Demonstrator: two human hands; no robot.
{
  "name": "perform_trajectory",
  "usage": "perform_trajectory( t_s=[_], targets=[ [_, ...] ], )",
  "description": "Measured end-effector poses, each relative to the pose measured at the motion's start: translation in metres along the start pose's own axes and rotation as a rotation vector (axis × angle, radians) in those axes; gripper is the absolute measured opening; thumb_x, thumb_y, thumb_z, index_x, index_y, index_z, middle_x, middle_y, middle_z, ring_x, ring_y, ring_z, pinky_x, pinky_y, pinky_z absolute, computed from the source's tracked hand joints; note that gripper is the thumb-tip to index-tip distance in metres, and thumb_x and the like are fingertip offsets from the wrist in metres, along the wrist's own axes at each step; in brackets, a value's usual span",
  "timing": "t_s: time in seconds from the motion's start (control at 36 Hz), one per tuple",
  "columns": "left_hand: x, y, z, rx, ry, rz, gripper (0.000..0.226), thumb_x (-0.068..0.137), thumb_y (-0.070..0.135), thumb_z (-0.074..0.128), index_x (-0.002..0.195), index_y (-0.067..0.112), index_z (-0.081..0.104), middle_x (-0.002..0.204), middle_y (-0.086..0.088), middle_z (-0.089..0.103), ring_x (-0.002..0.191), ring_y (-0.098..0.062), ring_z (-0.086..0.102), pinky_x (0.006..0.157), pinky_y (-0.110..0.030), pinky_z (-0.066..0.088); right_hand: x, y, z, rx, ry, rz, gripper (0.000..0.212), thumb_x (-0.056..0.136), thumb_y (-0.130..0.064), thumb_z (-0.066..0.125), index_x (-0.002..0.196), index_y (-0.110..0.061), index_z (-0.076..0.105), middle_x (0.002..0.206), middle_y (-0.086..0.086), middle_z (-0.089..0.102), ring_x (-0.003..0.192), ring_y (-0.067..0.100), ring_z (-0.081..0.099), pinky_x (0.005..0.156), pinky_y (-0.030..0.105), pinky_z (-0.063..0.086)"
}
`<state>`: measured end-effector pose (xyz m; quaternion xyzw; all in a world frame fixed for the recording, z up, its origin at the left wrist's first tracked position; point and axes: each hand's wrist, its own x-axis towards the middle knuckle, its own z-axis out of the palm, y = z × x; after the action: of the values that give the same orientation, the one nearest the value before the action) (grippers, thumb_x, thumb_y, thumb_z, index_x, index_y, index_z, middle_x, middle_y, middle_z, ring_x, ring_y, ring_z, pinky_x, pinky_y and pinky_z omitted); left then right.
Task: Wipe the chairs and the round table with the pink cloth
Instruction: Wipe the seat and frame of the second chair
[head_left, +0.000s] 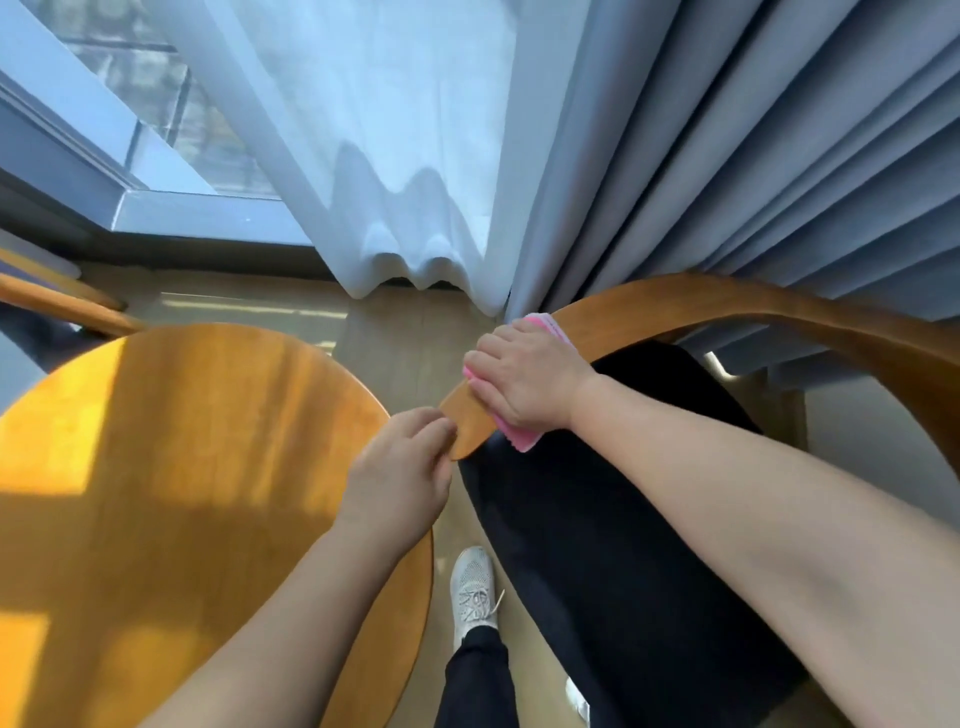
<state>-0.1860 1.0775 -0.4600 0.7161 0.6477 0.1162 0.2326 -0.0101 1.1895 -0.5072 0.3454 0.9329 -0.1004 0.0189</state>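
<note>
A chair with a curved wooden armrest (675, 306) and a black seat (597, 509) stands at the right. My right hand (524, 379) presses the folded pink cloth (519, 439) onto the armrest near its front end, fingers curled over the cloth. My left hand (400, 467) grips the tip of that armrest with fingers and thumb. The round wooden table (182, 467) lies at the lower left, partly in sunlight, with my left forearm across its right edge.
A second wooden chair (62, 301) peeks in at the far left. White sheer curtain (389, 156) and grey drapes (753, 156) hang behind the chair, a window frame (156, 208) at upper left. My shoe (472, 587) stands on the floor between table and chair.
</note>
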Motion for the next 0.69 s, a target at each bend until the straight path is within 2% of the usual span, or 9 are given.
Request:
perform_trajectory(
  t_s=[0.08,0.14,0.19,0.25,0.36,0.44,0.56,0.61,0.69],
  targets=[
    [0.012,0.008,0.015,0.043,-0.04,0.053,0.036,0.08,0.018,0.07,0.114,0.008,0.064,0.119,-0.009,0.058,0.109,-0.025,0.055,0.086,-0.037,0.051,-0.006,0.018,-0.001,0.012,0.02,0.077,0.045,0.099,-0.04,0.025,0.103,-0.015,0.062,0.096,0.006,0.061,0.089,0.029,0.055,0.088,0.041,0.038],
    [0.025,0.012,0.024,0.08,-0.095,0.032,0.056,0.084,0.032,0.066,0.131,0.007,0.051,0.136,-0.012,0.046,0.126,-0.026,0.041,0.105,-0.037,0.037,-0.012,0.034,-0.004,0.026,0.032,0.129,0.047,0.098,-0.041,0.022,0.104,-0.015,0.061,0.096,0.005,0.061,0.09,0.028,0.055,0.089,0.041,0.037],
    [0.039,0.016,0.033,0.097,-0.1,0.023,0.065,0.087,0.04,0.06,0.139,0.006,0.041,0.145,-0.014,0.037,0.136,-0.028,0.03,0.113,-0.033,0.019,-0.018,0.05,-0.007,0.019,0.035,0.167,0.042,0.1,-0.039,0.027,0.104,-0.015,0.061,0.095,0.005,0.06,0.09,0.028,0.054,0.088,0.041,0.036],
    [0.054,0.023,0.039,0.146,-0.078,0.073,0.066,0.089,0.043,0.056,0.14,0.006,0.04,0.145,-0.014,0.038,0.136,-0.029,0.03,0.111,-0.03,0.012,-0.024,0.064,-0.009,0.005,0.041,0.192,0.034,0.101,-0.036,0.034,0.106,-0.015,0.061,0.096,0.006,0.06,0.091,0.03,0.054,0.088,0.042,0.036],
    [0.081,0.031,0.054,0.205,-0.092,0.182,0.07,0.09,0.052,0.047,0.143,0.007,0.035,0.143,-0.012,0.041,0.131,-0.027,0.037,0.111,-0.034,0.023,-0.033,0.086,-0.007,-0.024,0.057,0.233,0.033,0.1,-0.036,0.038,0.112,-0.015,0.061,0.103,0.006,0.062,0.098,0.03,0.055,0.091,0.043,0.038],
    [0.085,0.028,0.06,0.236,-0.074,0.173,0.071,0.089,0.056,0.041,0.142,0.009,0.034,0.141,-0.009,0.044,0.126,-0.024,0.043,0.105,-0.034,0.034,-0.034,0.09,-0.004,-0.015,0.076,0.225,0.038,0.099,-0.039,0.036,0.112,-0.014,0.061,0.103,0.006,0.062,0.098,0.03,0.055,0.091,0.044,0.038],
    [0.082,0.03,0.061,0.281,-0.068,0.171,0.069,0.09,0.053,0.042,0.142,0.008,0.035,0.141,-0.01,0.044,0.123,-0.025,0.045,0.103,-0.035,0.037,-0.038,0.095,-0.007,0.015,0.021,0.167,0.058,0.094,-0.051,0.021,0.126,-0.016,0.055,0.114,0.003,0.061,0.106,0.028,0.054,0.094,0.042,0.037],
    [0.082,0.032,0.06,0.293,-0.074,0.168,0.069,0.091,0.053,0.041,0.143,0.008,0.035,0.141,-0.01,0.044,0.124,-0.025,0.044,0.103,-0.035,0.037,-0.046,0.104,-0.008,0.003,0.01,0.129,0.059,0.094,-0.053,0.023,0.135,-0.02,0.049,0.12,0.0,0.059,0.109,0.025,0.053,0.092,0.041,0.038],
    [0.082,0.032,0.059,0.323,-0.078,0.158,0.069,0.092,0.054,0.039,0.143,0.009,0.034,0.142,-0.008,0.042,0.125,-0.024,0.043,0.103,-0.035,0.037,-0.061,0.124,-0.01,-0.006,0.054,0.237,0.055,0.094,-0.051,0.025,0.132,-0.02,0.05,0.116,0.002,0.061,0.104,0.028,0.056,0.086,0.04,0.038]
  ],
)
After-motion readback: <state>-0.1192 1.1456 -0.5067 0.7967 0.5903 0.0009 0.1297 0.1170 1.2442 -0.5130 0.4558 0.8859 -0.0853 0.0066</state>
